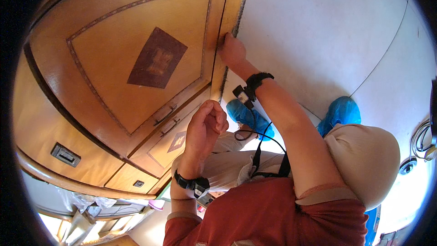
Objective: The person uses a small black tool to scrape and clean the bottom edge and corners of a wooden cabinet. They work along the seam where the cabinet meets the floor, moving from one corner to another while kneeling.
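Note:
My right hand (233,50) reaches to the narrow base strip of a wooden cabinet, beside the dark, rough edge where it meets the pale floor (317,27). Its fingers are bent against the wood, and their tips are partly hidden. The cabinet door (112,58) has an inlaid border and a dark diamond panel (157,58). My left hand (207,119) is raised in front of the cabinet's lower right part in the picture, fingers curled towards the palm, with nothing visible in it. Black straps with small devices are on both wrists.
My feet wear blue shoe covers (343,109). A black cable (251,131) hangs near my right forearm and lap. Metal handles (165,115) stick out from the cabinet doors. Coiled cable (420,140) lies at the far right. Clear plastic (82,201) is at the lower left.

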{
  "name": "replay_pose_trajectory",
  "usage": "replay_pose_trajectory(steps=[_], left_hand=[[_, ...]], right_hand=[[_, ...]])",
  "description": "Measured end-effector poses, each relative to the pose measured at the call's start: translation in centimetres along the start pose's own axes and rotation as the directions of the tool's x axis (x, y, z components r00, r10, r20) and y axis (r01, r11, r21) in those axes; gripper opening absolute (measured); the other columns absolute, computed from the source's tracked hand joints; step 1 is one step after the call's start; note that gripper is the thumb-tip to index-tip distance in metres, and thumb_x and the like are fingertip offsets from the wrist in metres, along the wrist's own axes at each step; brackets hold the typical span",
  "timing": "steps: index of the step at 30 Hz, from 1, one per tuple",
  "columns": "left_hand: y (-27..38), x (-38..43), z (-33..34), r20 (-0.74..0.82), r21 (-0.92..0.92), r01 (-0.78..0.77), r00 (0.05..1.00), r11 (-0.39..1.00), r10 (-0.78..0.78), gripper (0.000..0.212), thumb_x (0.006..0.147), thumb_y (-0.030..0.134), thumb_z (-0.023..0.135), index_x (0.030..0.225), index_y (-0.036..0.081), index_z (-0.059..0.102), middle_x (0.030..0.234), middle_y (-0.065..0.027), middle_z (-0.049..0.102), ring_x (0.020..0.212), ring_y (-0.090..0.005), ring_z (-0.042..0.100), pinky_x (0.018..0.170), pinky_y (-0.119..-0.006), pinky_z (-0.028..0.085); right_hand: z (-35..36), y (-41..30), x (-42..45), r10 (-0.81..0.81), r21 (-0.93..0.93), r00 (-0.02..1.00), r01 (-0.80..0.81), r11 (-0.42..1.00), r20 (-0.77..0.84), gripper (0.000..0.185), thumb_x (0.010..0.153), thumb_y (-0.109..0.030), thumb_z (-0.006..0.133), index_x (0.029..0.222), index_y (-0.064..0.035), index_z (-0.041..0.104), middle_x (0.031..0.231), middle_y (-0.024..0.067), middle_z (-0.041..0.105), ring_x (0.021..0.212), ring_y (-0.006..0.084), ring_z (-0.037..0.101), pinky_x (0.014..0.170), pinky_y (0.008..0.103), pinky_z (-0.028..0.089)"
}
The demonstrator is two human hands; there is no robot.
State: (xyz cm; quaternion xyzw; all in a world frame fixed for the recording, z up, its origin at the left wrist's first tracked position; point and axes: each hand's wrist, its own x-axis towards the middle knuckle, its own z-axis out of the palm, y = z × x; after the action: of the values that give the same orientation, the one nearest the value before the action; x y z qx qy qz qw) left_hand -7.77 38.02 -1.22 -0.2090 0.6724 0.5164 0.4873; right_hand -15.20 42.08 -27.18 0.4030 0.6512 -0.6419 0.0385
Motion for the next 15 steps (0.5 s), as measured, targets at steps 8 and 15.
replay_pose_trajectory(steps=[8,15], left_hand=[[-0.5,-0.3,-0.8,-0.014,0.024,-0.031,0.999,0.999,0.031,0.028,0.098,0.024,0.038,0.079,0.006,0.047,0.060,-0.0009,0.040,0.052,-0.0101,0.033,0.050,-0.025,0.029],[-0.5,-0.8,-1.2,-0.102,-0.020,-0.032,0.994,0.999,0.030,0.027,0.097,0.024,0.039,0.080,0.007,0.049,0.059,-0.0009,0.039,0.052,-0.0099,0.032,0.049,-0.024,0.029]], right_hand=[[-0.4,0.7,1.2,-0.033,-0.037,0.998,0.031,0.999,-0.052,0.020,0.082,-0.013,0.056,0.094,0.0030,0.056,0.080,0.0240,0.063,0.077,0.0422,0.061,0.066,0.0490,0.050],[-2.5,2.3,3.0,-0.099,-0.039,0.995,0.098,0.994,-0.018,0.028,0.082,-0.011,0.056,0.104,0.0042,0.050,0.084,0.0236,0.063,0.078,0.0408,0.061,0.065,0.0496,0.050]])
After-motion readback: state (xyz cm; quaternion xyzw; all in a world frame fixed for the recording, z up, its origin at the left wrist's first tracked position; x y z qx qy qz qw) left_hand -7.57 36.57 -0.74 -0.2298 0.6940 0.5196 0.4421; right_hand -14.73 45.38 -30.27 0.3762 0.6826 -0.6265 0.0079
